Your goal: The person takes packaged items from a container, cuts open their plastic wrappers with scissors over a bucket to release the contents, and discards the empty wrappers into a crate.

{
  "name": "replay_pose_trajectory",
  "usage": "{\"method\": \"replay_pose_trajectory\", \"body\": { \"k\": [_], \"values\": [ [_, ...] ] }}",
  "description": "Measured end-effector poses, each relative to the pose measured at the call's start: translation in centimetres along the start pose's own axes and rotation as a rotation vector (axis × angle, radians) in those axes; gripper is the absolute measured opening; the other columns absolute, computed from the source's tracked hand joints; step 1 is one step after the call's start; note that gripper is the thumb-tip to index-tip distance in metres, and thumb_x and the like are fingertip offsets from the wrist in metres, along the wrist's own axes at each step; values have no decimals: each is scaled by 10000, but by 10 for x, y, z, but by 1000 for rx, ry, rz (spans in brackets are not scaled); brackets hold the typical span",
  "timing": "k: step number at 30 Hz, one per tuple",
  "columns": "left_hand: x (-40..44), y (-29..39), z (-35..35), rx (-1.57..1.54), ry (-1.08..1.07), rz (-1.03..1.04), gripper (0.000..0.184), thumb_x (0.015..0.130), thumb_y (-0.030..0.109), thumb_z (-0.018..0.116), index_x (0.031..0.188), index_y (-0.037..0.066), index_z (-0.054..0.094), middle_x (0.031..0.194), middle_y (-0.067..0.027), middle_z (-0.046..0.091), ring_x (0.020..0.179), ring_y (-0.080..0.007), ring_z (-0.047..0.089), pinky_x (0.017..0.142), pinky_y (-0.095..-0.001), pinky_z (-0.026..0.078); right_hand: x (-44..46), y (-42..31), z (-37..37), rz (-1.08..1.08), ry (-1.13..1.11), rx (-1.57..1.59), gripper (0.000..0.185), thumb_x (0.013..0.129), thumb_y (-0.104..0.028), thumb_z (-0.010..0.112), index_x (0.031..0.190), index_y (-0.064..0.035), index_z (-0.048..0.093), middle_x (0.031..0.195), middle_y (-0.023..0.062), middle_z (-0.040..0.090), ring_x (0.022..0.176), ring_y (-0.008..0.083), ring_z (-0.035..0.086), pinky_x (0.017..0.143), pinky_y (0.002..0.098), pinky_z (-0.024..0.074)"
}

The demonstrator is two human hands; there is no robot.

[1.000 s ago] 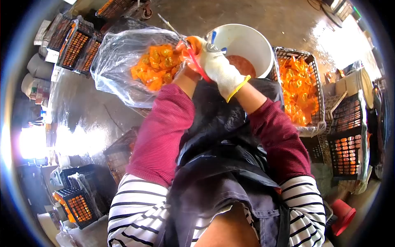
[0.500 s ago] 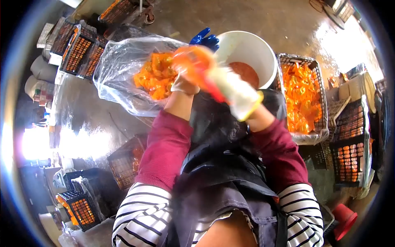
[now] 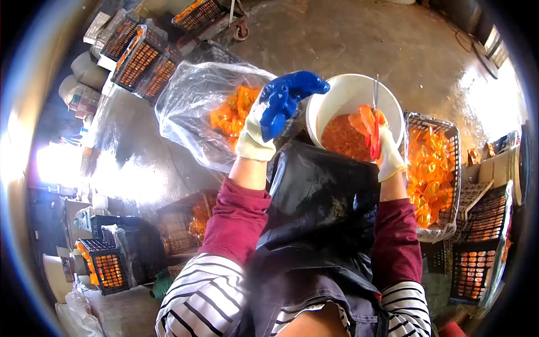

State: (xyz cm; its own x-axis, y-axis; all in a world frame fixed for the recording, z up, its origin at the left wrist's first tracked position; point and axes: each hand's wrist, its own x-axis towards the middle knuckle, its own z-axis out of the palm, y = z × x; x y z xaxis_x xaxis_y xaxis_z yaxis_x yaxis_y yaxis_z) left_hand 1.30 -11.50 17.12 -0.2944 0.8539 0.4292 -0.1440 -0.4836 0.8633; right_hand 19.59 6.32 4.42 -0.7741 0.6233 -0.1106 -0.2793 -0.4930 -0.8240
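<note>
My left hand (image 3: 283, 104), in a blue-coated glove with a white cuff, is raised between the clear plastic bag (image 3: 182, 106) and the white bucket (image 3: 321, 112). Its fingers stretch to the right and nothing shows in them. Glossy orange pieces (image 3: 233, 115) lie in the bag; their kind is unclear. Over the bucket's right side, my right hand (image 3: 379, 132) wears an orange-coated glove. It grips red-handled scissors (image 3: 375, 95) with the blades pointing up and away. Reddish-orange matter (image 3: 342, 137) covers the bucket's bottom.
Right of the bucket stands a lined black crate (image 3: 456, 168) full of shiny orange pieces (image 3: 429, 174). More crates sit at the lower right (image 3: 474, 269), upper left (image 3: 140, 59) and lower left (image 3: 109, 269). A black apron (image 3: 320, 191) covers my lap. The floor (image 3: 314, 33) looks wet.
My hands were close together and blurred near the bag. Now they are apart: the right hand with the scissors has moved right to the bucket. The view has shifted.
</note>
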Motion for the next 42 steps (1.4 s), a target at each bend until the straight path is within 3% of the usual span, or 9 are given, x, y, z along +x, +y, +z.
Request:
{"method": "replay_pose_trajectory", "body": {
  "k": [6, 12, 17, 23, 25, 27, 29, 37, 42],
  "values": [
    [-2, 18, -14, 337, 10, 4, 595, 903, 439, 523, 1252, -43, 513, 1197, -199, 598, 1101, -292, 576, 919, -309, 427, 1, -2, 10, 32, 95, -38, 327, 895, -102, 544, 1209, -14, 520, 1039, 177, 654, 981, 283, 635, 903, 351, 489],
    [-9, 45, 6, 378, 466, -43, 411, 903, 211, 515, 1244, -17, 535, 1225, -110, 586, 1065, -170, 569, 884, -259, 429, 1, 3, 1, 48, 144, -83, 331, 892, -113, 563, 1209, -28, 521, 1014, 164, 659, 1010, 273, 630, 906, 332, 484],
    [-66, 11, -105, 402, 756, -197, 374, 957, 236, 406, 1187, -5, 575, 1126, -100, 631, 1071, -193, 589, 981, -312, 417, 13, 12, -20, 182, 97, -250, 386, 901, -190, 586, 1231, -8, 501, 1171, 146, 596, 1019, 255, 620, 928, 334, 469],
    [-142, -60, -197, 662, 994, -577, 376, 894, 292, 594, 1204, 82, 566, 1091, -108, 652, 1003, -208, 616, 813, -339, 475, 7, 13, -6, 94, 131, -188, 422, 935, -183, 456, 1309, 14, 439, 1167, 243, 590, 1099, 331, 584, 987, 370, 438],
    [-142, -88, -213, 1140, 929, -674, 565, 819, 365, 679, 1277, 87, 501, 1110, -193, 608, 983, -349, 600, 874, -412, 471, 4, 8, 8, 77, 93, -265, 432, 941, -187, 442, 1321, 17, 428, 1168, 239, 592, 1108, 329, 579, 994, 367, 433],
    [-125, -102, -205, 1569, 715, -530, 603, 774, 357, 731, 1277, 102, 516, 1168, -135, 605, 1048, -269, 589, 885, -345, 464, 13, 10, 5, 120, 107, -341, 447, 944, -232, 455, 1313, 20, 446, 1158, 222, 603, 1105, 308, 581, 1005, 366, 421],
    [-112, -127, -213, 1735, 560, -430, 714, 750, 412, 721, 1341, 126, 441, 1297, -172, 514, 1179, -352, 496, 979, -419, 406, 14, 12, 11, 142, 168, -389, 443, 946, -245, 461, 1300, 22, 464, 1156, 214, 607, 1097, 297, 586, 1010, 369, 416],
    [-71, -182, -246, 1775, 283, -1003, 612, 774, 441, 670, 1302, 187, 494, 1250, -150, 557, 1144, -361, 525, 937, -439, 438, 32, 16, 15, 237, 168, -441, 347, 920, -169, 580, 1228, -17, 525, 1021, 140, 637, 967, 202, 619, 866, 260, 467],
    [-79, -142, -253, 1166, 480, -879, 469, 828, 379, 640, 1239, 163, 570, 1100, -141, 644, 975, -282, 618, 845, -389, 472, 39, 25, 9, 190, 153, -347, 286, 965, -119, 461, 1213, 8, 527, 1069, 119, 597, 967, 194, 616, 850, 262, 503]
  ]
}}
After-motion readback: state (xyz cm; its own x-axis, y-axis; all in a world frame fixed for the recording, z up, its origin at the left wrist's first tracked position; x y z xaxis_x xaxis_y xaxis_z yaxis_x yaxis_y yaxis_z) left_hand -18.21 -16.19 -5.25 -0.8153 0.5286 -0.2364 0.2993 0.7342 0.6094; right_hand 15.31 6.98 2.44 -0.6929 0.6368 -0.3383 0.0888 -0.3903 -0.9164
